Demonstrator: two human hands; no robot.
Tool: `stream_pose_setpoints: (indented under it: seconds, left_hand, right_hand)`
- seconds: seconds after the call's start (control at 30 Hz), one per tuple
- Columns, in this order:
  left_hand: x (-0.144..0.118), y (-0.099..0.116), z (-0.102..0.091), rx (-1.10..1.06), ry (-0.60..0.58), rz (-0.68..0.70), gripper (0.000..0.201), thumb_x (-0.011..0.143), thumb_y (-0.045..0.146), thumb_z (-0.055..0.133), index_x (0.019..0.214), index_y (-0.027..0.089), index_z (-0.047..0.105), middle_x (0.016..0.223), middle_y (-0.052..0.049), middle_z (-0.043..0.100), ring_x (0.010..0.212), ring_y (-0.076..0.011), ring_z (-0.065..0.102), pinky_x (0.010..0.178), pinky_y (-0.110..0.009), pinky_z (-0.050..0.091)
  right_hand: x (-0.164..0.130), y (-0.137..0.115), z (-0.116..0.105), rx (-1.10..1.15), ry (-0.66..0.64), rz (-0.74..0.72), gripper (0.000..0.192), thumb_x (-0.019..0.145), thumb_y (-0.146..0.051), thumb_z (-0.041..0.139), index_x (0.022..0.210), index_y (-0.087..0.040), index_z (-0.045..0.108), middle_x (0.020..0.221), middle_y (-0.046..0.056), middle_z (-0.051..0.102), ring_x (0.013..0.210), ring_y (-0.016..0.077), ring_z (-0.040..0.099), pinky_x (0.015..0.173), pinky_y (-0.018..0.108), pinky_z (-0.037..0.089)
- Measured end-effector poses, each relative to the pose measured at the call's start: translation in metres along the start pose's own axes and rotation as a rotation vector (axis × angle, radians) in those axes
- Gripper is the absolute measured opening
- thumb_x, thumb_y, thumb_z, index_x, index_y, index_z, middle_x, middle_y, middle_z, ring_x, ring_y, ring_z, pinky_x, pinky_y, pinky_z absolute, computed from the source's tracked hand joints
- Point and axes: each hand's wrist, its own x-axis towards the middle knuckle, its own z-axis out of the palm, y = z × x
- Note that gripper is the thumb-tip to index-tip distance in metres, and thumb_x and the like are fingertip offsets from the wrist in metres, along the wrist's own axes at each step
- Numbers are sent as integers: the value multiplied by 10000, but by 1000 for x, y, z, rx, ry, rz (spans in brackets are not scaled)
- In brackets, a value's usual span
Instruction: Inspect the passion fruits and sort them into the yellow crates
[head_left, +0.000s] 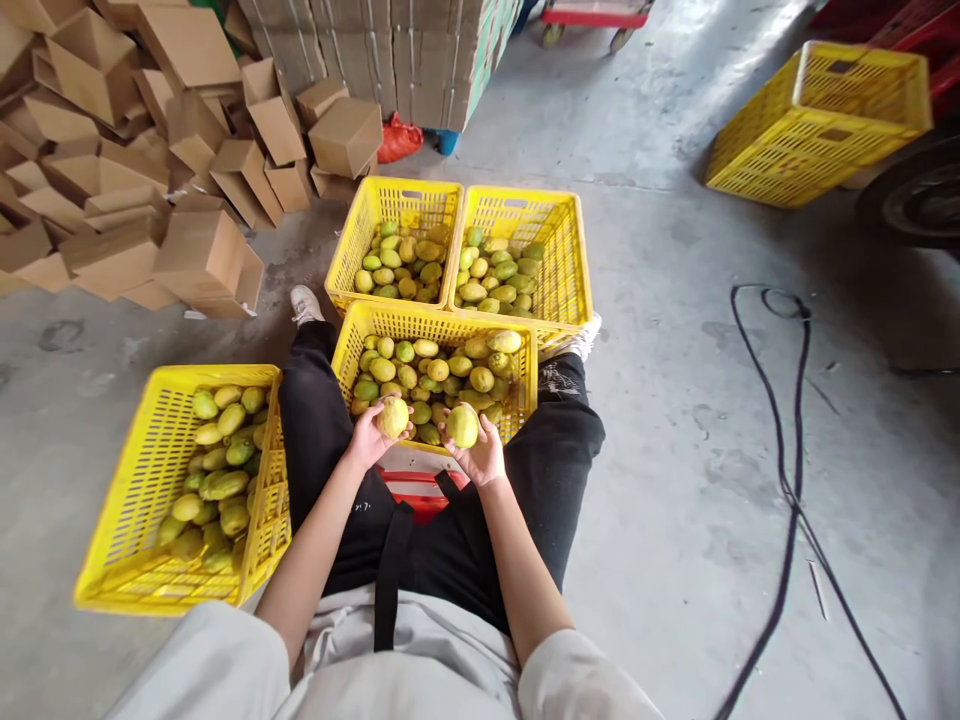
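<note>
At the far left, a loose heap of folded brown cardboard boxes (112, 150) covers the floor; none shows print that can be read. Below it, beside the person's left leg, stands a yellow plastic crate (120, 520) part-filled with green-yellow fruit. No label is legible on it.

The person sits with legs in black trousers spread around a middle crate (435, 322) of the same fruit. A small white mark on the dark apron near the left forearm is too small to read. The left hand (367, 440) is closed around one yellow fruit (394, 416), fingers wrapped from below, held just over the near rim of the middle crate. Just beside it, the right hand (484, 458) cups a second fruit (462, 426) in its palm, fingers curled on it; the two fruits are near each other but apart. Something red and white (420, 485) shows under the crate's near edge.

Behind the middle crate, two more yellow crates (457, 200) stand side by side, touching, each holding fruit. Behind them rises a stack of flat cardboard (390, 50), with a red bag (397, 140) at its foot.

To the right, bare grey concrete floor (675, 400) is stained and dusty. A black cable (787, 480) loops across it. At the upper right an empty yellow crate (817, 125) sits tilted, next to a dark tyre (915, 200). A red trolley (592, 15) on castors stands at the top edge.
</note>
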Motion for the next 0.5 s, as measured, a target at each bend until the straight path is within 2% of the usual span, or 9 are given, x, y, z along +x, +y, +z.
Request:
stream_pose_setpoints:
  seconds: [0.13, 0.2, 0.27, 0.33, 0.4, 0.5]
  left_hand:
    - [3, 0, -4, -86, 25, 15, 397, 810, 241, 494, 1198, 170, 542, 1050, -112, 655, 988, -252, 636, 853, -440, 519]
    - [5, -2, -5, -100, 52, 20, 357, 813, 201, 498, 1164, 177, 560, 1054, -91, 655, 1019, -240, 624, 917, -462, 493]
    - [6, -4, -6, -87, 82, 34, 285, 824, 179, 520, 1103, 193, 579, 1062, -58, 651, 1009, -211, 624, 939, -444, 488]
    - [6, -5, -6, -42, 118, 35, 231, 826, 182, 557, 1054, 207, 586, 1033, -32, 648, 933, -182, 640, 884, -394, 519]
    - [5, -5, -6, 19, 142, 16, 235, 812, 198, 592, 1046, 217, 583, 964, -21, 644, 823, -164, 653, 758, -325, 547]
    - [4, -4, -5, 61, 130, 8, 278, 791, 230, 615, 1066, 220, 578, 888, -23, 635, 721, -161, 655, 596, -249, 521]
  right_hand:
    - [3, 1, -2, 56, -73, -29, 421, 731, -367, 610, 1135, -268, 548, 1129, 71, 657, 1088, 273, 611, 868, 498, 526]
    - [7, 4, -6, 74, -65, -35, 401, 719, -318, 646, 1106, -264, 560, 1070, 62, 680, 1055, 269, 632, 873, 502, 530]
    - [10, 7, -11, 72, -16, -15, 364, 725, -319, 681, 1066, -254, 570, 983, 45, 700, 954, 243, 671, 814, 445, 569]
    - [12, 9, -17, 65, 37, 23, 339, 735, -343, 701, 1035, -244, 578, 917, 28, 706, 839, 204, 691, 727, 360, 595]
    - [12, 8, -20, 70, 65, 33, 322, 748, -342, 699, 1033, -254, 579, 900, 11, 705, 784, 174, 691, 647, 290, 592]
    - [10, 4, -20, 115, 68, -1, 300, 794, -365, 645, 1073, -279, 574, 962, 16, 697, 861, 176, 685, 631, 276, 582]
